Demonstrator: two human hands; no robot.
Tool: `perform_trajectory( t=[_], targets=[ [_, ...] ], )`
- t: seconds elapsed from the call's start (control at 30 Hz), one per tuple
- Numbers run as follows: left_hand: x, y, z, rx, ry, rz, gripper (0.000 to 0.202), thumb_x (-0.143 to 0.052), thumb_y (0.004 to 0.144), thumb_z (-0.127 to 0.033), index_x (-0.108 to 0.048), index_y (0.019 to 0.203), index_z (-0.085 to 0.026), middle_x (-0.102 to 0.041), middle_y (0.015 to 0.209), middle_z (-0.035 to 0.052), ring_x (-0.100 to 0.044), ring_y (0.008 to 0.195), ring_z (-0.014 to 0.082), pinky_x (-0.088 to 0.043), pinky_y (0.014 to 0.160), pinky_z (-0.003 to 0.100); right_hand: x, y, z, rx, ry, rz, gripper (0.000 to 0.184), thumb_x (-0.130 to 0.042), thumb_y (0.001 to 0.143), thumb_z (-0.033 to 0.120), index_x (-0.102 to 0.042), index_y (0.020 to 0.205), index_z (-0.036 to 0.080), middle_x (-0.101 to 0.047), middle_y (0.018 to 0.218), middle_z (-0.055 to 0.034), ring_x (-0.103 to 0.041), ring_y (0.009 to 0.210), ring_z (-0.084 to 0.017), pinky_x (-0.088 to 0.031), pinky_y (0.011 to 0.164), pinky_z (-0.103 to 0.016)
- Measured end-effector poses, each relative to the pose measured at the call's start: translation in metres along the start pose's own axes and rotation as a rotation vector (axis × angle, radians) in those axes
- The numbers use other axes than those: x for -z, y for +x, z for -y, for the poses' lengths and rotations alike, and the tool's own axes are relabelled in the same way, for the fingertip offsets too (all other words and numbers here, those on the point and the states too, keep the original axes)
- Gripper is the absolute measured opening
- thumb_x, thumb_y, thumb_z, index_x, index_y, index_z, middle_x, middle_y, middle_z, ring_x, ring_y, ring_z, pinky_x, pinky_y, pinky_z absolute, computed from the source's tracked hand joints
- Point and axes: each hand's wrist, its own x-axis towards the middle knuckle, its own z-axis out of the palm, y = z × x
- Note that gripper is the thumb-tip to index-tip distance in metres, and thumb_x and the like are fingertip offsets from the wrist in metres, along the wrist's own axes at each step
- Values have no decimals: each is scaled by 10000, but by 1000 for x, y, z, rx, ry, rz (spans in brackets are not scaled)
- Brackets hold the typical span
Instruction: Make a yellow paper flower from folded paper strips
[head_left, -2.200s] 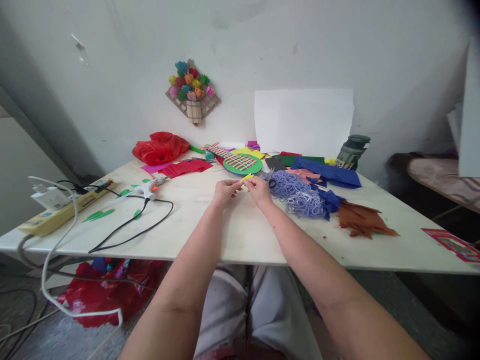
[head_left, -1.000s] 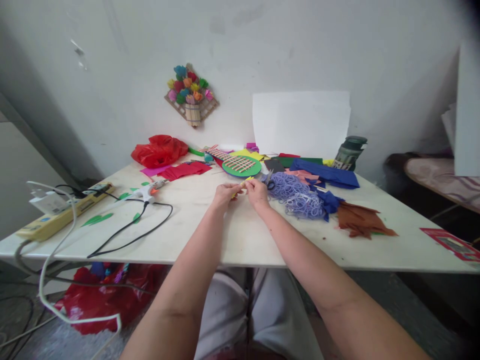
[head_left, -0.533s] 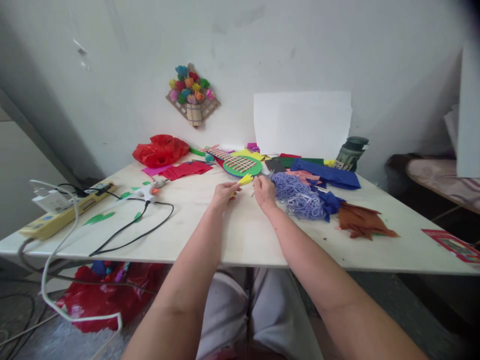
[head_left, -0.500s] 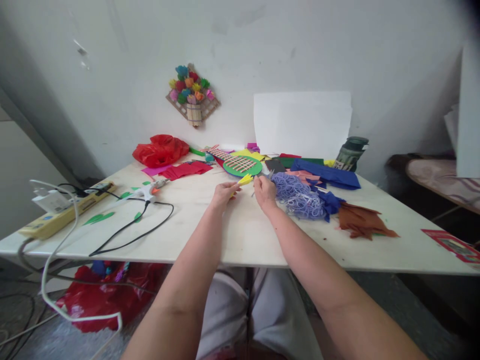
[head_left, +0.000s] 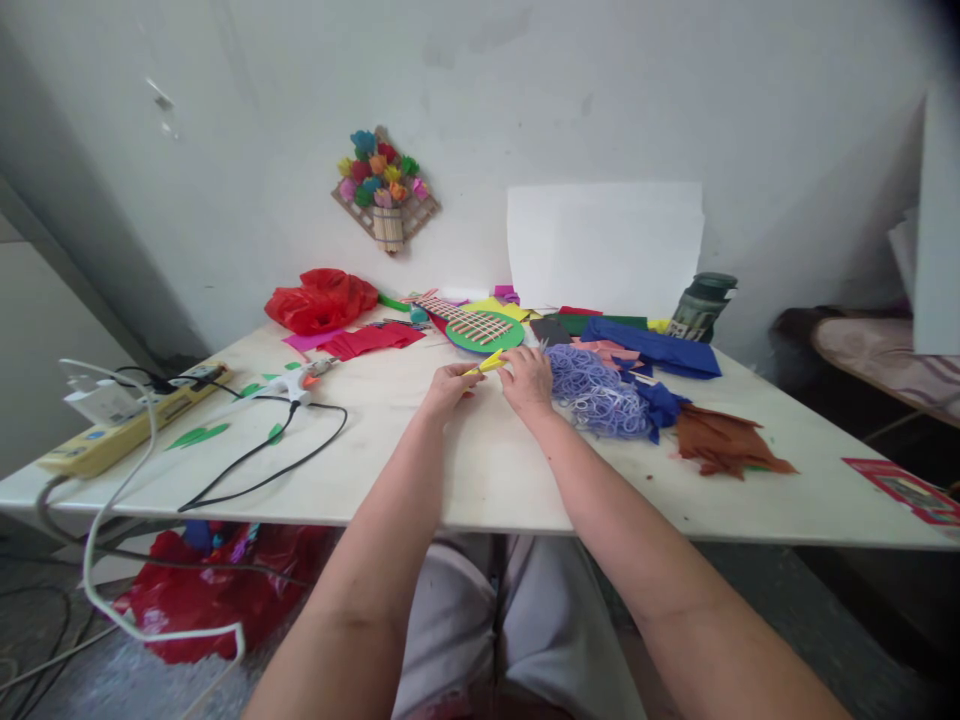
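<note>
- The left hand (head_left: 448,385) pinched one end of a yellow paper piece (head_left: 489,363), just above the desk (head_left: 487,470) at frame centre.
- The right hand (head_left: 527,378) was curled at the piece's right end; its grip could not be told.
- Purple rubber bands (head_left: 596,392) lay just right of that hand.
- The print on the bottle label (head_left: 688,326) was too small to read.

Paper piece (head_left: 489,364) between left hand (head_left: 448,385) and right hand (head_left: 527,378); glue gun (head_left: 296,378) well left, band heap (head_left: 596,392) just right.
</note>
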Motion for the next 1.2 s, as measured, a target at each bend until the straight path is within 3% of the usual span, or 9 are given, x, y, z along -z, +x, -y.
perform_trajectory(
  t=[0.47, 0.6, 0.8, 0.97, 1.1, 1.2],
  targets=[
    [-3, 6, 4, -123, 235, -25, 428, -602, 607, -351, -662, 968, -129, -647, 733, 30, -498, 569, 100, -399, 551, 216, 1, -1, 3, 22, -69, 126, 200, -495, 800, 340, -632, 833, 197, -626, 871, -65, -436, 896, -217, -251, 760, -343],
    [-3, 6, 3, -158, 243, -17, 426, -576, 628, -334, -655, 983, -112, -656, 774, 46, -518, 598, 112, -410, 568, 223, -1, -1, 4, 20, -52, 146, 220, -474, 815, 345, -640, 891, 222, -654, 901, -44, -446, 900, -207, -243, 765, -338],
    [-1, 9, 7, -190, 333, 12, 417, -582, 649, -346, -652, 1002, -135, -668, 853, 54, -563, 697, 152, -424, 636, 242, -5, 0, 2, -9, -51, 185, 201, -479, 814, 317, -646, 822, 205, -662, 852, -47, -502, 840, -181, -268, 731, -305],
    [2, 11, 8, -256, 497, -106, 379, -647, 614, -310, -665, 973, -189, -660, 922, 59, -572, 829, 195, -415, 734, 260, -7, 0, 1, -79, -67, 223, 198, -483, 807, 329, -641, 828, 212, -662, 814, -44, -549, 768, -167, -300, 692, -280],
    [2, 8, 3, -211, 646, -191, 278, -650, 630, -344, -697, 879, -231, -666, 834, 56, -565, 863, 224, -390, 752, 271, -7, 0, 2, -116, -59, 225, 213, -477, 808, 331, -643, 875, 217, -660, 826, -55, -559, 766, -167, -323, 670, -268],
    [1, 6, 2, -226, 675, -209, 297, -653, 637, -361, -693, 911, -254, -665, 796, 49, -568, 846, 225, -378, 736, 267, -6, 0, 3, -116, -37, 225, 218, -480, 804, 327, -643, 913, 231, -657, 873, -50, -559, 797, -166, -337, 678, -261]
  ],
)
